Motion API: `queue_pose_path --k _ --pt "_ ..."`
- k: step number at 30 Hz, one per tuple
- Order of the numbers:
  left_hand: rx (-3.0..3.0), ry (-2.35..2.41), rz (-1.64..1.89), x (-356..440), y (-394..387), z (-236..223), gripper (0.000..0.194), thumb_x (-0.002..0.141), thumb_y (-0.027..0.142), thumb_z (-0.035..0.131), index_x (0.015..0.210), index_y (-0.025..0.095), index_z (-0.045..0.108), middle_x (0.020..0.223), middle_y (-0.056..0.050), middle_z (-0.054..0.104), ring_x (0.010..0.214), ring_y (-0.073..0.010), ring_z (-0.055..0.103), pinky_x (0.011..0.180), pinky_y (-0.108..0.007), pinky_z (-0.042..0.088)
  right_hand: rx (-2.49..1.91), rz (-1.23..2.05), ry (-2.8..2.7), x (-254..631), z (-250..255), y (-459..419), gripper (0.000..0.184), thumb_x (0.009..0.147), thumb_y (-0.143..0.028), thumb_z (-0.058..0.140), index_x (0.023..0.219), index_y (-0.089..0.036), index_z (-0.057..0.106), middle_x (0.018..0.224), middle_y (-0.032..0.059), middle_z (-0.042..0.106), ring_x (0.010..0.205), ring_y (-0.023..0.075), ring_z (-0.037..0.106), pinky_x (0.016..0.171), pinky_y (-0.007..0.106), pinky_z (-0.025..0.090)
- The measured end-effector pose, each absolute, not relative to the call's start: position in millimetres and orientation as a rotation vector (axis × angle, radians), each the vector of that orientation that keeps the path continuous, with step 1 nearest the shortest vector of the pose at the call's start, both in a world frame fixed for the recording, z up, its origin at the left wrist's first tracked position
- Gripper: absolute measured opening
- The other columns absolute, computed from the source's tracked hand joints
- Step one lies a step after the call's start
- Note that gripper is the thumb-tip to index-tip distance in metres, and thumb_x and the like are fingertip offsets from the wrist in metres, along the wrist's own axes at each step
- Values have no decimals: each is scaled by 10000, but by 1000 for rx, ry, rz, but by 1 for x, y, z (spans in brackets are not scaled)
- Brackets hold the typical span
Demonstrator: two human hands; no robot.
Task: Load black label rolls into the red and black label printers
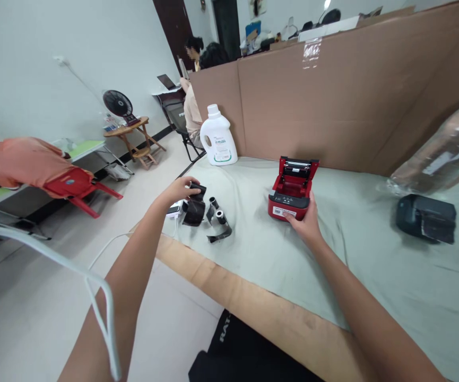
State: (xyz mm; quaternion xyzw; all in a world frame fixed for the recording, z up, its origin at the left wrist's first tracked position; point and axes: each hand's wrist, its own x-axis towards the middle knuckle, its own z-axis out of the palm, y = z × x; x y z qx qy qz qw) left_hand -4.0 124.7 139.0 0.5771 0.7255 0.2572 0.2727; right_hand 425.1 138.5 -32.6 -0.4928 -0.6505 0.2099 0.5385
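Note:
My right hand (308, 222) grips the front right side of a small red and black label printer (288, 209) that stands on the cloth with its lid raised. Its inner bay is red, and I see no roll in it. My left hand (182, 191) is closed on a black ribbon roll (198, 190) over the left part of the table. A loose black strip (194, 213) hangs below it. Just to the right are two more black ribbon rolls (221, 216) with light cores, one with its strip trailing on the cloth.
A white detergent bottle (219, 139) stands before a cardboard partition (317, 101). At the right are a black device (426, 217) and a plastic-wrapped bundle (440, 148). A white device with a cable (173, 210) lies by the left edge. Other people sit farther off.

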Motion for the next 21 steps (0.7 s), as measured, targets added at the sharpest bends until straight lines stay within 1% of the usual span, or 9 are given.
queue_pose_path --k 3,7,11,13,16,18,21 --pt "1550 2022 627 -8 126 132 356 711 285 843 1032 199 718 903 -20 628 622 -139 623 532 -254 540 -1176 527 -1536 425 -32 138 1109 727 -467 834 1631 -285 217 1541 150 449 1404 383 451 1171 650 359" --pt "1428 2149 536 -6 133 126 335 711 268 867 1001 183 722 719 25 563 538 -133 596 537 -266 539 -1185 536 -1532 424 -31 137 1099 731 -439 828 1632 -273 221 1528 152 455 1408 383 444 1171 654 353" --pt "1275 2212 485 -2 135 122 359 701 306 895 986 180 717 625 27 580 560 -138 616 576 -254 561 -1178 526 -1532 424 -30 136 1100 729 -447 826 1632 -268 223 1523 155 460 1408 387 443 1175 652 348" --pt "1261 2242 446 0 134 118 331 720 294 874 986 179 715 598 25 585 571 -144 628 575 -241 555 -1180 529 -1529 424 -30 136 1105 721 -447 832 1629 -264 230 1522 158 460 1408 389 442 1175 644 349" --pt "1343 2284 362 4 134 109 277 747 214 824 999 171 716 605 21 609 585 -149 644 575 -226 539 -1186 535 -1525 424 -29 136 1105 717 -441 832 1629 -264 232 1534 154 448 1415 387 431 1182 633 342" --pt "1421 2306 301 8 135 102 277 753 172 795 1020 165 718 607 17 621 578 -151 644 564 -219 521 -1194 536 -1525 424 -29 136 1104 717 -435 829 1629 -261 232 1541 154 437 1418 387 424 1183 628 341" --pt "1493 2324 250 10 138 96 291 745 158 782 1030 170 727 581 20 613 572 -161 648 546 -212 492 -1208 538 -1529 424 -30 136 1108 719 -443 827 1630 -263 225 1540 154 430 1414 391 422 1174 633 350"
